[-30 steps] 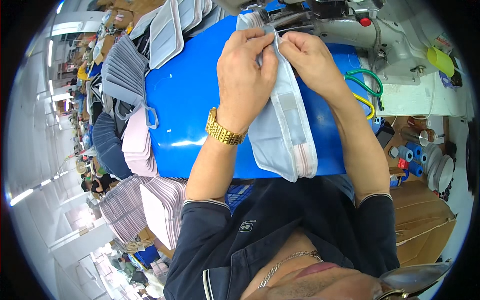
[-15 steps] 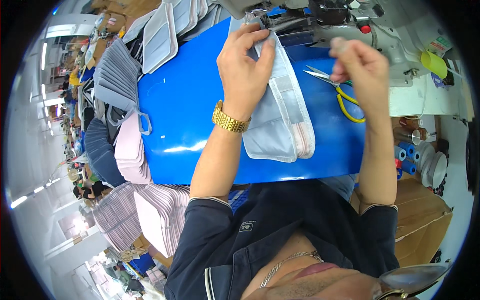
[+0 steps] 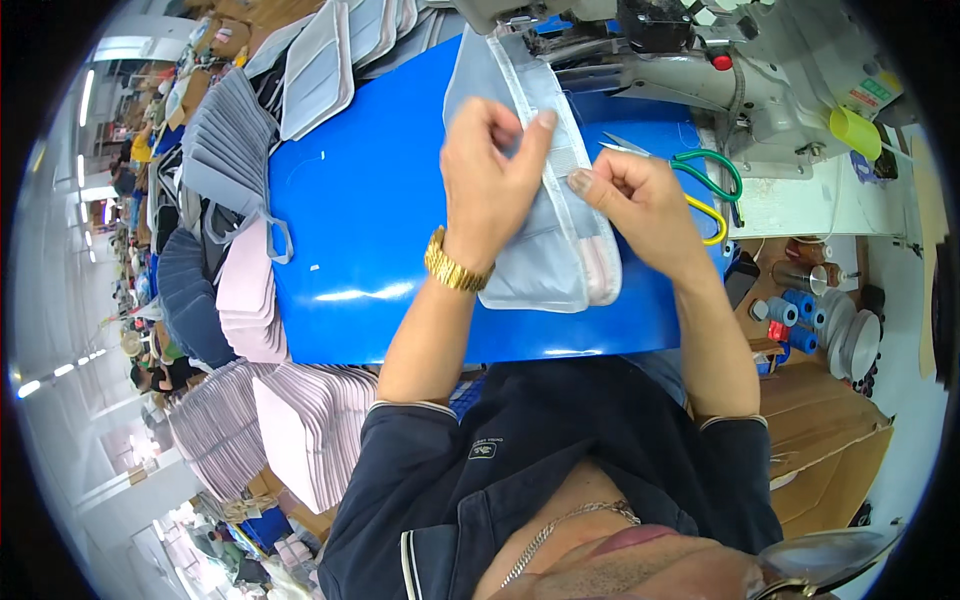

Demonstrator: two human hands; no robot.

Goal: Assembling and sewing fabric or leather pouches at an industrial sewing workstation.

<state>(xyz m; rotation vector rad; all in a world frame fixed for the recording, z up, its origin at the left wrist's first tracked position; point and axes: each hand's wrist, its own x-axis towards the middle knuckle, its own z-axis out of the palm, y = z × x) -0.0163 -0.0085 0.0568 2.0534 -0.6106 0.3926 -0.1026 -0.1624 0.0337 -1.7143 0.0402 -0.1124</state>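
Observation:
A light grey fabric piece (image 3: 532,258) with pale trimmed edges and a pink patch near its lower end lies lengthwise on the blue work surface. Its far end runs up to the sewing machine (image 3: 655,22). My right hand (image 3: 640,205) pinches the right-hand edge of the piece between thumb and fingers. Over the left part of the fabric is my left hand (image 3: 492,175), its thumb by the trimmed seam; its fingers are smeared by motion. Scissors (image 3: 708,180) with green and yellow handles lie just beyond my right hand, partly hidden by it.
Stacks of grey (image 3: 225,150), dark blue (image 3: 190,300) and pink (image 3: 310,430) fabric pieces crowd the left side. More trimmed grey pieces (image 3: 318,75) lie at the far left. Thread spools (image 3: 800,305) and a cardboard box (image 3: 830,440) are at the right.
My right hand has come down and left onto the edge of the fabric piece. The left hand has drawn back from the machine, toward me.

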